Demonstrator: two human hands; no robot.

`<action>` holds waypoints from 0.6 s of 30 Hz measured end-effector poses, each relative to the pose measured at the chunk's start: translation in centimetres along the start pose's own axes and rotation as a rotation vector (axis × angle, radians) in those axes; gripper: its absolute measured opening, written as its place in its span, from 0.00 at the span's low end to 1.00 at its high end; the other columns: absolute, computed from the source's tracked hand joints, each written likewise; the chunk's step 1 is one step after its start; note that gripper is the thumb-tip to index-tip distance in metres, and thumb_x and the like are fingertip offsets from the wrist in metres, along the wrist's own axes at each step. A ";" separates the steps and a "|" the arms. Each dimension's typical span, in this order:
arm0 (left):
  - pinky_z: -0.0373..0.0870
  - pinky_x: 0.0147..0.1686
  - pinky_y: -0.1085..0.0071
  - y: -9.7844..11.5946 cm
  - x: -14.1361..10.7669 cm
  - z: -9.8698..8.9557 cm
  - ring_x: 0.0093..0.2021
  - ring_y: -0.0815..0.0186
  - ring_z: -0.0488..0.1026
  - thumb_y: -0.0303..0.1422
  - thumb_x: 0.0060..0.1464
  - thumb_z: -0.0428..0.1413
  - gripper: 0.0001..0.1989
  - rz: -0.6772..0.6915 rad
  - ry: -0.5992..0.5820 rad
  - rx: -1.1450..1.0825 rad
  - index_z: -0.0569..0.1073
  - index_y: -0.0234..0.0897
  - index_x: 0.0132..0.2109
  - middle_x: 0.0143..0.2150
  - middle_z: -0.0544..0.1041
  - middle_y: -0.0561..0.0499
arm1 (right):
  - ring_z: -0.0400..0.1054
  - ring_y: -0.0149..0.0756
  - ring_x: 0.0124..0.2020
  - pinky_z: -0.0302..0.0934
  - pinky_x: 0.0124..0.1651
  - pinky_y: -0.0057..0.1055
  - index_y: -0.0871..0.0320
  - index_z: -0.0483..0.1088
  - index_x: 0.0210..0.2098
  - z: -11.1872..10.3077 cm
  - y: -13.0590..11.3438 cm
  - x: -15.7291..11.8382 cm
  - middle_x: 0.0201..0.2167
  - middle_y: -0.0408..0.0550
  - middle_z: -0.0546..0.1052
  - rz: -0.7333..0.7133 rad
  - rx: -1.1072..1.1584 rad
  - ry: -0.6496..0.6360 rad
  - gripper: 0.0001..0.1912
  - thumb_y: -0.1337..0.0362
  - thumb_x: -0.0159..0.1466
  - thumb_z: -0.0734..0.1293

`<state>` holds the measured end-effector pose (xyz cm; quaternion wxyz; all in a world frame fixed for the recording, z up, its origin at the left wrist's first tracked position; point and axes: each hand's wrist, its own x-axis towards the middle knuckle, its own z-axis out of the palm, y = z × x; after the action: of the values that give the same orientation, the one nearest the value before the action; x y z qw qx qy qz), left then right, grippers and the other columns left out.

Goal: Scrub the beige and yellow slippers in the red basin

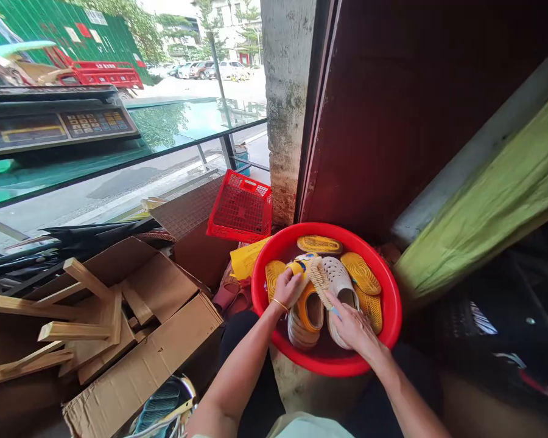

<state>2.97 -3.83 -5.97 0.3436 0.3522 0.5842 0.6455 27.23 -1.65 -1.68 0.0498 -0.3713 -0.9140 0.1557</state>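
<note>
My left hand is closed on a yellow and white shoe with blue marks near its toe. In my right hand is a scrubbing brush with pale bristles and a bluish handle; its bristles lie against or just over the shoe's right side. Beside the brush is a whitish clog with holes in its top, partly hidden by my right hand. Several yellow soles, such as one upturned shoe, line the inside of the red basin.
A red plastic crate stands beyond the basin. At left, a cardboard box holds a wooden stool. A scale rests on the glass counter. Green cloth hangs at right, beside a dark door.
</note>
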 end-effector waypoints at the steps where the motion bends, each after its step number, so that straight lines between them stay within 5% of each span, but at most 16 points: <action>1: 0.74 0.42 0.62 0.0 0.3 -0.3 0.40 0.56 0.78 0.48 0.55 0.59 0.19 -0.035 0.024 -0.076 0.79 0.39 0.44 0.40 0.81 0.47 | 0.77 0.42 0.49 0.70 0.48 0.32 0.48 0.52 0.74 0.1 -0.5 -0.4 0.53 0.52 0.80 -0.028 0.024 0.001 0.33 0.64 0.71 0.58; 4: 0.76 0.44 0.61 0.4 0.9 -1.2 0.40 0.57 0.80 0.46 0.51 0.64 0.20 -0.263 0.095 -0.457 0.78 0.35 0.45 0.39 0.83 0.46 | 0.78 0.43 0.48 0.70 0.49 0.34 0.48 0.54 0.74 0.3 -2.3 0.1 0.52 0.53 0.80 -0.061 0.030 0.015 0.32 0.63 0.72 0.58; 9: 0.77 0.51 0.57 1.0 0.6 -1.7 0.46 0.52 0.81 0.39 0.54 0.65 0.19 -0.551 -0.091 -0.763 0.78 0.32 0.49 0.43 0.84 0.42 | 0.78 0.44 0.46 0.70 0.49 0.35 0.56 0.52 0.75 -0.9 -3.1 4.8 0.51 0.58 0.81 0.107 0.021 0.146 0.31 0.65 0.73 0.56; 18: 0.77 0.50 0.55 2.3 1.1 -2.6 0.47 0.51 0.81 0.41 0.60 0.59 0.19 -0.626 -0.126 -0.847 0.78 0.30 0.52 0.43 0.84 0.40 | 0.78 0.42 0.41 0.73 0.44 0.34 0.50 0.57 0.73 -0.1 -4.0 4.1 0.46 0.52 0.81 -0.071 -0.026 0.124 0.30 0.62 0.72 0.58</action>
<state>0.09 -4.47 -3.78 0.6662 0.0294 0.3278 0.6692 21.66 -1.49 -0.44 0.1068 -0.3482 -0.9237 0.1187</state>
